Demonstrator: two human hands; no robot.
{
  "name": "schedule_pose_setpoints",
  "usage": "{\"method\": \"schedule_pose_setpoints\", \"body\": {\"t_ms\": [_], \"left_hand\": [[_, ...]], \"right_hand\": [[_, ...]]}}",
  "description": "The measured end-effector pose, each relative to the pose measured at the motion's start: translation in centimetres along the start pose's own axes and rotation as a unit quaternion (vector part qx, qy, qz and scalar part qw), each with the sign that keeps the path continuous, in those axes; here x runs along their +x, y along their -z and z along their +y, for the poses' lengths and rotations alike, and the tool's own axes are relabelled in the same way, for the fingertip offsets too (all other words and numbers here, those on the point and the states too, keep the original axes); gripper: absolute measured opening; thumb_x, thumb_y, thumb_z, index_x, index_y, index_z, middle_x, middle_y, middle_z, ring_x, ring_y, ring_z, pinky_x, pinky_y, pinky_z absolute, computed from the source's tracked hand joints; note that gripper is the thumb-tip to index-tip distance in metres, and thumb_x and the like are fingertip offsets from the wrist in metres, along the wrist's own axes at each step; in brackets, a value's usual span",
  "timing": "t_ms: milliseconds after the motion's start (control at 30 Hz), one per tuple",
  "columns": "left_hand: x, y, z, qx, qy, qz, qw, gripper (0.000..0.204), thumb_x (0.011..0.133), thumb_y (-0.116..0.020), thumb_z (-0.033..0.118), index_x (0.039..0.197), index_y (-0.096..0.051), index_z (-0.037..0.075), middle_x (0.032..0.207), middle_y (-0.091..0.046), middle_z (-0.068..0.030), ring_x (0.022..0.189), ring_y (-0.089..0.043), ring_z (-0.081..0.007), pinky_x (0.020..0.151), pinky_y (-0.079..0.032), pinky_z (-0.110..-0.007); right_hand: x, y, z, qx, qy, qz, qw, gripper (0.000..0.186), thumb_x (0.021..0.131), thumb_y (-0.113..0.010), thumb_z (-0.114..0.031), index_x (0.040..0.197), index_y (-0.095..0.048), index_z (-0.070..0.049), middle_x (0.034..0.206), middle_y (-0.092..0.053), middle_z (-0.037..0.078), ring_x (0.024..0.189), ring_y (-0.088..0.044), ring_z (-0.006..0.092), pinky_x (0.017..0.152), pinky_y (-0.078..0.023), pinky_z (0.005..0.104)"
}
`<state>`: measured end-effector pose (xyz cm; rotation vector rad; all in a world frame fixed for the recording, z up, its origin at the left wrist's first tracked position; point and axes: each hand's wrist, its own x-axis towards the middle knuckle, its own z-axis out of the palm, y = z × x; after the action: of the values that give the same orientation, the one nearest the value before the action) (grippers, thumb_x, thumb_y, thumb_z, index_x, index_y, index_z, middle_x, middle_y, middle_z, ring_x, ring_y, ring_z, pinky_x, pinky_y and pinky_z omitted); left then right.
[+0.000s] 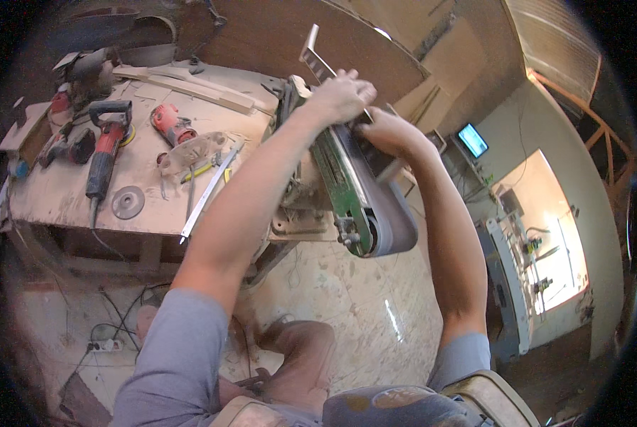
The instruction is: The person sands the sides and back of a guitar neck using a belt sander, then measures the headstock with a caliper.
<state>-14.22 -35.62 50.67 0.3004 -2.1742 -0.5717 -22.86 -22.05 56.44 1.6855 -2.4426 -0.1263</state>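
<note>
Over the belt sander (393, 220), with its green side and dark belt, I hold a long narrow piece (308, 45) that has a pale bent far end. My left hand (340, 99) is closed on it, fingers curled over its middle. My right hand (388, 134) is closed round its nearer part, lower and to the right, partly hidden by the sander and the piece. I cannot make out whether the piece touches the belt.
On the dusty workbench (48, 203) at left lie several red power tools (106, 149), a grinding disc (128, 202), wood strips (183, 84) and a metal rule (208, 196). Cords (115, 327) cross the floor. At right are a lit screen (473, 139) and a doorway with machinery (503, 292).
</note>
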Motion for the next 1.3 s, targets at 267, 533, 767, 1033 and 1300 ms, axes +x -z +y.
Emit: {"method": "schedule_pose_setpoints", "body": {"t_ms": [267,533,767,1033,1300], "left_hand": [[-0.8,-1.7,0.8,0.137,-0.068,-0.121,0.981,0.044,0.104,-0.035,0.042,0.134,-0.061,0.024,0.146,-0.049,-0.0186,0.144,-0.035,-0.0373,0.119,-0.026,-0.056],[-3.6,-0.9,5.4,0.045,-0.027,-0.126,0.991,0.069,0.103,-0.031,0.056,0.137,-0.056,0.002,0.151,-0.043,-0.0230,0.146,-0.030,-0.0392,0.121,-0.025,-0.049],[-5.2,-0.2,7.2,0.043,-0.024,-0.150,0.987,0.072,0.103,-0.032,0.059,0.138,-0.056,0.001,0.155,-0.036,-0.0277,0.148,-0.027,-0.0433,0.122,-0.022,-0.047],[-6.5,-0.4,9.5,0.029,-0.019,-0.144,0.989,0.076,0.102,-0.031,0.063,0.138,-0.056,0.000,0.155,-0.035,-0.0286,0.148,-0.026,-0.0443,0.123,-0.021,-0.047],[-7.6,-0.5,10.3,0.038,-0.029,-0.136,0.989,0.078,0.102,-0.030,0.063,0.139,-0.055,-0.001,0.154,-0.036,-0.0290,0.149,-0.024,-0.0443,0.123,-0.022,-0.047]], "right_hand": [[-12.3,3.9,-1.4,0.057,-0.053,-0.079,0.994,0.051,0.093,-0.055,-0.042,0.122,-0.057,0.000,0.115,-0.066,0.029,0.110,-0.064,0.0432,0.095,-0.048,0.0482],[-17.1,5.0,-1.8,0.067,-0.090,-0.094,0.989,0.051,0.094,-0.058,-0.042,0.126,-0.054,-0.002,0.110,-0.068,0.025,0.106,-0.065,0.0398,0.093,-0.048,0.0466],[-19.5,5.6,-2.4,0.065,-0.081,-0.093,0.990,0.048,0.095,-0.057,-0.043,0.116,-0.056,0.000,0.103,-0.068,0.026,0.102,-0.066,0.0404,0.089,-0.049,0.0467],[-22.0,5.9,-2.0,0.056,-0.083,-0.097,0.990,0.048,0.095,-0.058,-0.046,0.108,-0.055,0.001,0.101,-0.067,0.029,0.100,-0.066,0.0439,0.086,-0.049,0.0499],[-23.4,5.9,-2.0,0.050,-0.073,-0.090,0.992,0.047,0.095,-0.059,-0.044,0.107,-0.055,0.000,0.098,-0.068,0.028,0.097,-0.066,0.0451,0.083,-0.050,0.0507]]}}
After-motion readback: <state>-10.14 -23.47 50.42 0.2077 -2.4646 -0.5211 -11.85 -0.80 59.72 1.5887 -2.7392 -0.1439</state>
